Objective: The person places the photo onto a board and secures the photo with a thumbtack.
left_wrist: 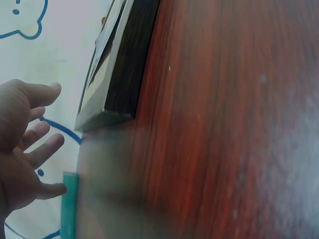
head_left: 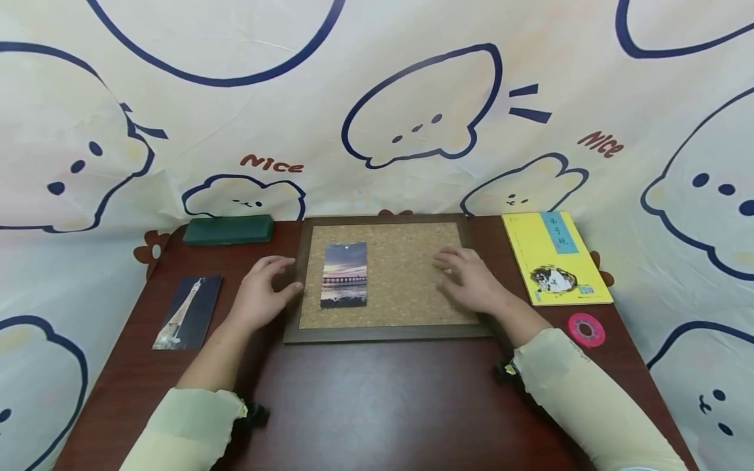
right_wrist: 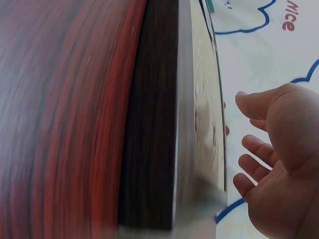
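Note:
A framed cork board (head_left: pixel 412 281) lies on the table, with a sunset pier photo (head_left: pixel 344 275) on its left half. My left hand (head_left: pixel 265 294) is at the board's left edge, fingers spread and holding nothing; the left wrist view shows that hand (left_wrist: pixel 30 149) apart from the frame's corner (left_wrist: pixel 119 94). Over the right part of the cork is my right hand (head_left: pixel 471 281), its fingers relaxed and nothing in them. In the right wrist view the same hand (right_wrist: pixel 284 159) is beside the frame (right_wrist: pixel 154 119), fingers loosely bent.
A tower photo (head_left: pixel 188 313) lies on the table (head_left: pixel 377 405) at the left. Behind it is a green case (head_left: pixel 228 230). On the right are a yellow book (head_left: pixel 556 261) and a pink tape roll (head_left: pixel 586 330). A patterned cloth (head_left: pixel 412 190) hangs behind.

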`<state>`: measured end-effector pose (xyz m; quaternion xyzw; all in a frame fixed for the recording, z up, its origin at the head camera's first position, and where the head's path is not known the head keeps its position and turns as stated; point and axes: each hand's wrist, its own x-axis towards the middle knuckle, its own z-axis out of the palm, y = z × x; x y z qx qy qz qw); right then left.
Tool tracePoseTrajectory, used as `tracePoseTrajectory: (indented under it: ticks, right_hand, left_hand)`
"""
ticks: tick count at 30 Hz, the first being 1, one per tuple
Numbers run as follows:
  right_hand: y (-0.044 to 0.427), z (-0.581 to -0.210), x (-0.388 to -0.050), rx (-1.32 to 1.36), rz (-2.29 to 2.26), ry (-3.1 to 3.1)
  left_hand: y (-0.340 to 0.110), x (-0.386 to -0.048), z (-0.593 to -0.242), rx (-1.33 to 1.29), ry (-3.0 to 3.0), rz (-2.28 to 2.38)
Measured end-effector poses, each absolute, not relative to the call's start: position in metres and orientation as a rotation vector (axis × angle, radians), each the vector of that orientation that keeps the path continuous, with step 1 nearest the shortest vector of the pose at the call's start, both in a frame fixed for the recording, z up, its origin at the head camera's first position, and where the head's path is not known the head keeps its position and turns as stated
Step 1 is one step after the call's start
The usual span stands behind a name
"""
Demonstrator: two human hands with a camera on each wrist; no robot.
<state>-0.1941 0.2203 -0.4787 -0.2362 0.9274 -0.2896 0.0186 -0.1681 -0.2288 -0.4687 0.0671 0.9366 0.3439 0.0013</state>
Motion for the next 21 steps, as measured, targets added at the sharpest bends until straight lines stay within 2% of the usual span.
tracePoseTrajectory:
  ticks: [21]
  right_hand:
    - [0.288,-0.492,-0.184,-0.466,-0.866,3.04]
  left_hand:
    - [-0.282,-0.157,-0.466,0.135,3.035,0.896]
